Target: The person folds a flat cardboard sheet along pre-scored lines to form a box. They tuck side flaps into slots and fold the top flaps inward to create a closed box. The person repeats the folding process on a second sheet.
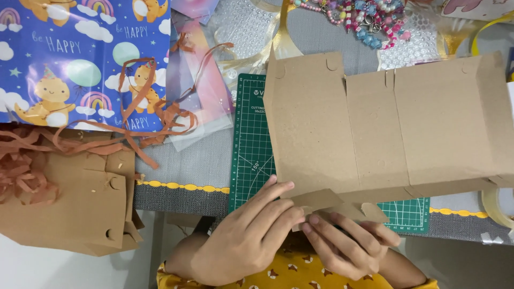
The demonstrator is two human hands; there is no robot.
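Cardboard fills most of what I see: a flat, unfolded box lies across the green cutting mat on the grey desk, just ahead of both hands. My left hand lies palm down with its fingers stretched forward, the fingertips pressing on the near edge of the box beside a small flap. My right hand sits just to the right of it, fingers curled and pinching that same flap from below; the two hands touch at the fingertips. The flap is bent up from the box's near edge, directly above the right hand's knuckles.

Far to the left of the left hand, a second folded cardboard piece hangs over the desk edge, with brown paper shreds on and beside it. Beyond that, further forward, lies blue wrapping paper with cartoon animals and rainbows, crossed by more brown strips. Ahead of the right hand, past the far edge of the box, sits a heap of coloured beads. At the far right of the right hand, a tape roll shows partly at the desk edge.
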